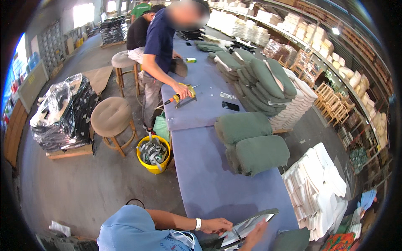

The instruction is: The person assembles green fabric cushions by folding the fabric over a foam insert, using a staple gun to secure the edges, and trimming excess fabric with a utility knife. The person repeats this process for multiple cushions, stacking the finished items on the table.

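At the near end of the blue-covered table, a dark green fabric-edged panel (251, 226) with a white face lies tilted between my hands. My left hand (217, 226), with a white band at the wrist, is closed at the panel's left side, its fingertips pinching a thin dark strip (238, 233) that crosses the white face. My right hand (254, 235) is against the panel's right part; its fingers are smeared by motion, so their grip is unclear. A dark green padded piece (292, 240) lies just right of that hand, cut off by the lower edge.
Two stacks of green cushions (261, 152) sit farther up the table (209, 167), with a phone (230, 106) beyond. White foam pieces (314, 188) are piled at right. A yellow bucket (155, 168) and stool (111, 117) stand left. A co-worker (161, 46) holds a yellow air tool (180, 99).
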`<action>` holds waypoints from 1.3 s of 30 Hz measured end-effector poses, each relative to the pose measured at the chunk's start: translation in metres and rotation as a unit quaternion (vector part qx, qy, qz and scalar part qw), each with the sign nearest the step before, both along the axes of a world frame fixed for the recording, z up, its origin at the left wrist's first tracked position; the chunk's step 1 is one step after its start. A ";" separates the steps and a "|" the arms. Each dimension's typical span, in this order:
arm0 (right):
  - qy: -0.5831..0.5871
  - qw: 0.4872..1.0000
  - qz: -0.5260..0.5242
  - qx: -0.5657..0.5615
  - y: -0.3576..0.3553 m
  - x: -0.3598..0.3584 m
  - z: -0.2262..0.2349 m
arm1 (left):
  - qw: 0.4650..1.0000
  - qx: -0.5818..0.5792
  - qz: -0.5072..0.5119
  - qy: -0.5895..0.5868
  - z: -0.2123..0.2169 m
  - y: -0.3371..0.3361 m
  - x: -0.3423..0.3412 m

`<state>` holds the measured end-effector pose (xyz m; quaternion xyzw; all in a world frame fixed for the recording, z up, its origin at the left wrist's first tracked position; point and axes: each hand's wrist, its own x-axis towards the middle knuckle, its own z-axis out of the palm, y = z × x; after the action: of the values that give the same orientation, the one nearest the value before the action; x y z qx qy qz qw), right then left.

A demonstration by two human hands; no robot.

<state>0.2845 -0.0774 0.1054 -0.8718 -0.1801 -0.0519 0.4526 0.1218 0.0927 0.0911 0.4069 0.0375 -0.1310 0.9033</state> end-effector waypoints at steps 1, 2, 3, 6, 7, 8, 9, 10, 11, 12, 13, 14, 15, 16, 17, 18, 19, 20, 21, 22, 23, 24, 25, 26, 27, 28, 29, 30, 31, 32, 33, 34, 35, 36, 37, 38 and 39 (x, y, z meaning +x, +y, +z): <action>-0.015 0.994 0.007 -0.106 0.010 0.004 -0.024 | 0.999 0.019 0.031 0.002 0.014 0.014 -0.011; -0.029 0.976 0.011 -0.214 0.011 -0.001 -0.037 | 0.998 0.034 0.059 0.008 0.025 0.027 -0.023; -0.019 0.974 0.024 -0.223 0.014 -0.011 -0.032 | 0.994 0.037 0.099 -0.030 0.026 0.036 -0.032; 0.009 0.970 0.022 -0.244 0.027 -0.046 0.010 | 0.983 0.021 0.177 -0.046 0.063 0.073 -0.069; 0.007 0.973 0.024 -0.229 0.029 -0.046 0.010 | 0.966 0.000 0.242 -0.086 0.062 0.081 -0.079; 0.006 0.977 0.026 -0.210 0.031 -0.046 0.009 | 0.943 -0.017 0.308 -0.124 0.062 0.090 -0.090; -0.018 0.978 0.043 -0.204 0.027 -0.044 0.005 | 0.931 -0.033 0.336 -0.137 0.071 0.108 -0.105; -0.018 0.978 0.047 -0.205 0.025 -0.043 0.003 | 0.918 -0.049 0.365 -0.147 0.082 0.126 -0.122; -0.017 0.977 0.053 -0.204 0.024 -0.041 0.002 | 0.897 -0.043 0.414 -0.149 0.089 0.144 -0.138; -0.013 0.977 0.057 -0.204 0.024 -0.040 -0.001 | 0.874 -0.036 0.460 -0.149 0.096 0.160 -0.154; -0.018 0.977 0.055 -0.206 0.025 -0.040 -0.004 | 0.863 -0.001 0.489 -0.127 0.105 0.174 -0.172; -0.021 0.977 0.051 -0.208 0.025 -0.042 -0.007 | 0.851 0.035 0.513 -0.104 0.115 0.188 -0.188; -0.025 0.974 0.051 -0.219 0.026 -0.040 -0.005 | 0.829 0.125 0.543 -0.053 0.121 0.201 -0.203; -0.030 0.974 0.052 -0.220 0.026 -0.038 -0.008 | 0.799 0.220 0.560 -0.007 0.123 0.213 -0.215; -0.035 0.973 0.052 -0.221 0.024 -0.037 -0.010 | 0.781 0.263 0.567 0.012 0.121 0.225 -0.225; -0.038 0.973 0.051 -0.222 0.022 -0.036 -0.012 | 0.761 0.306 0.571 0.031 0.119 0.236 -0.233; -0.046 0.971 0.050 -0.228 0.020 -0.036 -0.014 | 0.742 0.348 0.570 0.050 0.116 0.248 -0.241; -0.054 0.970 0.051 -0.232 0.021 -0.035 -0.015 | 0.718 0.394 0.562 0.117 0.110 0.261 -0.250; -0.062 0.968 0.052 -0.236 0.022 -0.036 -0.016 | 0.689 0.438 0.548 0.181 0.098 0.277 -0.259; -0.058 0.967 0.050 -0.243 0.023 -0.038 -0.014 | 0.656 0.478 0.530 0.246 0.083 0.292 -0.266; -0.056 0.965 0.049 -0.251 0.025 -0.038 -0.011 | 0.658 0.459 0.541 0.253 0.065 0.310 -0.269; -0.054 0.964 0.049 -0.256 0.030 -0.039 -0.008 | 0.658 0.440 0.553 0.260 0.048 0.330 -0.271; -0.036 0.967 0.037 -0.249 0.032 -0.042 -0.005 | 0.650 0.460 0.535 0.281 0.035 0.351 -0.270; -0.037 0.967 0.037 -0.249 0.033 -0.043 -0.005 | 0.641 0.481 0.518 0.301 0.023 0.372 -0.269; -0.038 0.967 0.039 -0.248 0.033 -0.041 -0.006 | 0.636 0.491 0.505 0.315 0.011 0.392 -0.270; -0.040 0.967 0.040 -0.248 0.032 -0.040 -0.007 | 0.632 0.502 0.492 0.327 -0.004 0.412 -0.269; -0.036 0.967 0.038 -0.248 0.033 -0.039 -0.007 | 0.649 0.444 0.517 0.338 -0.023 0.430 -0.271; -0.029 0.968 0.039 -0.246 0.034 -0.039 -0.005 | 0.664 0.386 0.540 0.344 -0.036 0.447 -0.271; -0.023 0.969 0.037 -0.244 0.034 -0.040 -0.002 | 0.639 0.402 0.537 0.376 -0.042 0.461 -0.268; -0.018 0.969 0.033 -0.243 0.031 -0.041 0.001 | 0.615 0.418 0.532 0.406 -0.049 0.471 -0.264; -0.019 0.969 0.033 -0.242 0.027 -0.042 0.002 | 0.589 0.434 0.525 0.435 -0.055 0.481 -0.262; -0.017 0.971 0.032 -0.237 0.027 -0.042 0.004 | 0.594 0.412 0.522 0.452 -0.070 0.494 -0.266; -0.014 0.972 0.027 -0.235 0.026 -0.044 0.007 | 0.594 0.420 0.488 0.482 -0.074 0.500 -0.263; -0.011 0.972 0.023 -0.232 0.023 -0.045 0.008 | 0.592 0.428 0.453 0.511 -0.078 0.505 -0.259; -0.018 0.974 0.025 -0.225 0.016 -0.043 0.005 | 0.589 0.438 0.416 0.538 -0.083 0.506 -0.254; -0.015 0.975 0.024 -0.220 0.015 -0.044 0.004 | 0.582 0.452 0.395 0.548 -0.091 0.502 -0.253; -0.011 0.976 0.023 -0.216 0.017 -0.042 0.002 | 0.575 0.467 0.375 0.558 -0.100 0.496 -0.251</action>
<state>0.2425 -0.0599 0.1072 -0.9439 -0.2122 -0.0114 0.2528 -0.1287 0.5885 -0.0087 0.5686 0.7388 0.0537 0.3577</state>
